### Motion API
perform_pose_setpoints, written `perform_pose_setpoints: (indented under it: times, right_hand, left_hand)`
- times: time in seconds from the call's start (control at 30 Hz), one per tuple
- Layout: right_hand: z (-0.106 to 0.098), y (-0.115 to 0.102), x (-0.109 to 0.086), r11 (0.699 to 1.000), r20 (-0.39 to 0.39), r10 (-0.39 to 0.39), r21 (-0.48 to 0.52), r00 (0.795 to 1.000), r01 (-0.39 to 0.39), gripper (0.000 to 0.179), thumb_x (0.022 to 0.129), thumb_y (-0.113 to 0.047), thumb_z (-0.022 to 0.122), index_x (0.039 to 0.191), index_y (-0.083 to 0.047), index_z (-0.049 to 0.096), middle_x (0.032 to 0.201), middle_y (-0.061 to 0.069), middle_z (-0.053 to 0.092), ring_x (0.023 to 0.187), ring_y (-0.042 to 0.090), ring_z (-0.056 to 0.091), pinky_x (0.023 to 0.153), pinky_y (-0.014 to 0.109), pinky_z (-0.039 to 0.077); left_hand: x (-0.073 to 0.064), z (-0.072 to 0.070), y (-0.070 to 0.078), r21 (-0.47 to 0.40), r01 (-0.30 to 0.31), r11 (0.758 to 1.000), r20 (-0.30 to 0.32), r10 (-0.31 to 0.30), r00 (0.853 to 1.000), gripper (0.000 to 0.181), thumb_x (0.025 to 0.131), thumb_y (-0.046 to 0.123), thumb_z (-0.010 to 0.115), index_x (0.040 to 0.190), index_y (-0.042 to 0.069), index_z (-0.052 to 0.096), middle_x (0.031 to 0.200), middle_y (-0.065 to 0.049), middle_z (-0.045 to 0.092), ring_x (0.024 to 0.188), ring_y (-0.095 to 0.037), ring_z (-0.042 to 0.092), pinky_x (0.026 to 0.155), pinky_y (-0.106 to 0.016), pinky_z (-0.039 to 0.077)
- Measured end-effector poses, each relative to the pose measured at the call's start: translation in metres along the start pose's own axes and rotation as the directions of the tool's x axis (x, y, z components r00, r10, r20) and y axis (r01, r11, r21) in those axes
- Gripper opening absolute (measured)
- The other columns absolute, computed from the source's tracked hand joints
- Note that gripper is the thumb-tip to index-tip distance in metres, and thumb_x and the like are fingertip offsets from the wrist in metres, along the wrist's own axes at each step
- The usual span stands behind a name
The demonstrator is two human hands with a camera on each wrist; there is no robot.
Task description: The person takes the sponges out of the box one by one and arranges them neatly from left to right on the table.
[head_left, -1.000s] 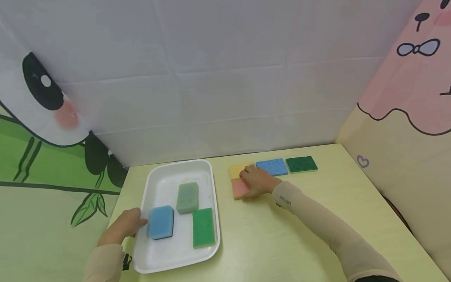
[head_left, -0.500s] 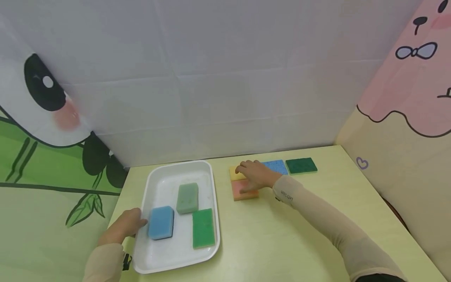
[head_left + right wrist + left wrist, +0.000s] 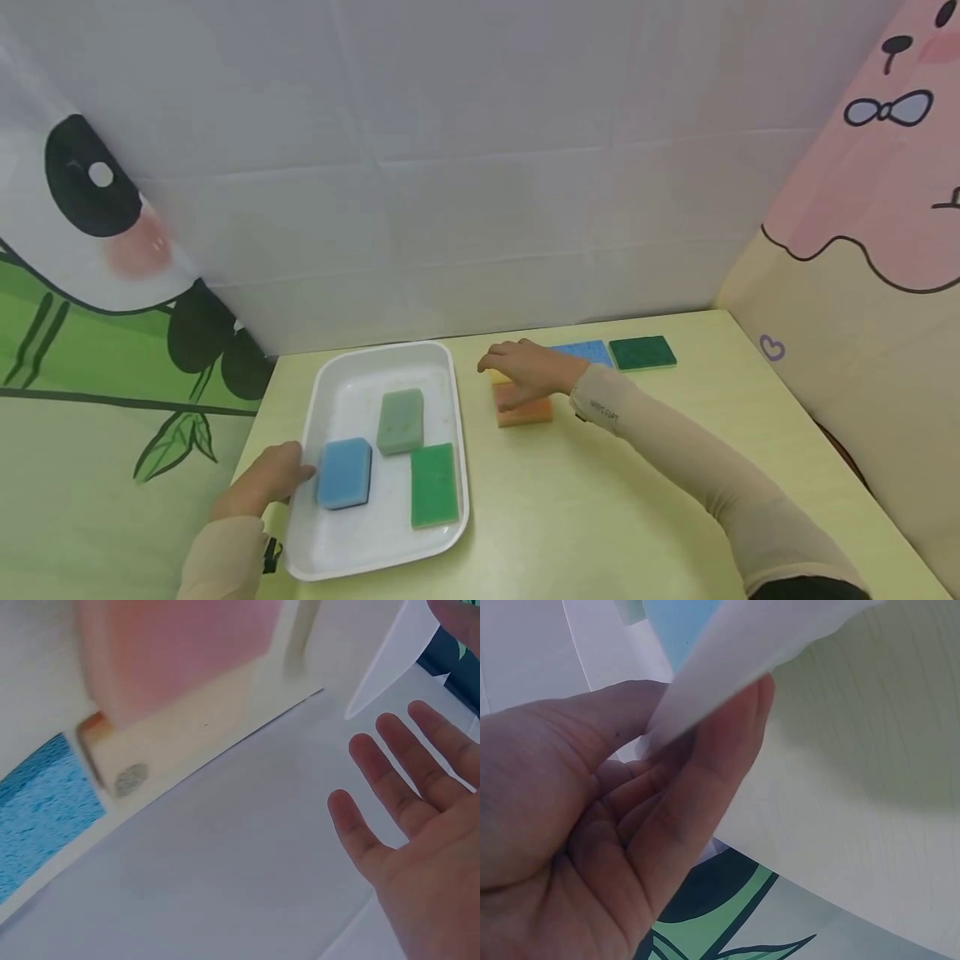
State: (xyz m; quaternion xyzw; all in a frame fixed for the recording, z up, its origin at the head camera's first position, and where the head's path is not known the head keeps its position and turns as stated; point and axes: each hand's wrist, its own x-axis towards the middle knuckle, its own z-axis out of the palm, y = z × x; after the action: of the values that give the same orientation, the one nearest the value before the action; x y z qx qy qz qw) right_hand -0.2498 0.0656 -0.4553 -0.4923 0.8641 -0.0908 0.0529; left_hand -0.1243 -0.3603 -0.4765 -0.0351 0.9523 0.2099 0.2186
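My left hand (image 3: 268,477) pinches the left rim of a white tray (image 3: 442,379); the left wrist view has the tray wall (image 3: 712,671) between thumb and fingers. Inside the tray lie a blue sponge (image 3: 344,473), a pale green sponge (image 3: 401,421) and a bright green scouring sponge (image 3: 433,485). Over the sponges right of the tray, my right hand (image 3: 528,365) spreads its fingers and holds nothing. Beneath it are an orange-pink sponge (image 3: 525,413) and, behind that, a yellow sponge (image 3: 498,377), mostly covered by the hand. The right wrist view shows the fingers (image 3: 394,776) apart from both.
A speckled blue sponge (image 3: 591,352) and a dark green scouring pad (image 3: 642,352) lie in a row near the back edge of the pale yellow table (image 3: 570,517). White cloth (image 3: 480,183) hangs behind, with printed cartoon cloths on both sides.
My right hand has let go of the orange-pink sponge, spread its fingers and moved slightly left and up. The left hand and the tray have stayed in place.
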Motion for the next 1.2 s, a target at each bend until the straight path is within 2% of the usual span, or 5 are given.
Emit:
perform_pose_setpoints:
  times: [0.23,0.63,0.9,1.13,1.2]
  right_hand:
    - [0.000,-0.023,0.022,0.999,0.013,-0.040,0.006,0.999,0.039,0.068,0.084,-0.043,0.078,0.138,-0.010,0.053,0.133,0.004,0.056,0.125,0.023,0.051,0.103,0.047,0.042]
    - [0.014,-0.063,0.053,0.982,0.085,-0.157,-0.095,0.984,0.165,0.064,0.083,-0.047,0.079,0.135,-0.018,0.057,0.126,-0.002,0.056,0.116,0.014,0.052,0.099,0.037,0.042]
    - [0.023,-0.091,0.068,0.956,0.211,-0.202,-0.168,0.956,0.239,0.063,0.083,-0.033,0.082,0.140,-0.029,0.055,0.135,-0.005,0.052,0.122,0.014,0.048,0.099,0.038,0.040]
    - [0.033,-0.112,0.078,0.903,0.329,-0.237,-0.272,0.914,0.332,0.069,0.085,-0.022,0.080,0.144,-0.042,0.048,0.139,-0.007,0.047,0.122,0.012,0.045,0.097,0.036,0.041]
    - [0.036,-0.117,0.079,0.898,0.354,-0.234,-0.279,0.906,0.341,0.071,0.085,-0.020,0.080,0.143,-0.044,0.048,0.140,-0.007,0.047,0.122,0.012,0.044,0.096,0.035,0.042]
  left_hand:
    - [-0.002,-0.001,0.002,-0.014,0.003,1.000,-0.005,-0.003,1.000,0.022,0.096,0.002,0.058,0.105,-0.017,0.052,0.091,-0.024,0.064,0.075,-0.030,0.068,0.067,-0.045,0.059]
    - [-0.003,-0.003,0.003,-0.005,0.017,1.000,-0.005,-0.017,1.000,0.022,0.097,0.002,0.058,0.106,-0.018,0.052,0.090,-0.023,0.065,0.075,-0.030,0.068,0.066,-0.044,0.059]
    - [-0.004,-0.003,0.007,-0.007,0.019,1.000,-0.006,-0.019,1.000,0.022,0.097,0.001,0.058,0.105,-0.018,0.052,0.089,-0.024,0.065,0.075,-0.030,0.068,0.067,-0.044,0.059]
    - [-0.005,-0.004,0.005,-0.004,0.008,1.000,-0.019,-0.008,1.000,0.022,0.096,0.002,0.058,0.103,-0.018,0.052,0.089,-0.025,0.064,0.074,-0.030,0.068,0.065,-0.043,0.059]
    - [-0.005,-0.003,0.004,-0.005,0.003,1.000,-0.022,-0.003,1.000,0.022,0.096,0.001,0.058,0.103,-0.018,0.052,0.089,-0.026,0.064,0.074,-0.031,0.068,0.064,-0.043,0.059]
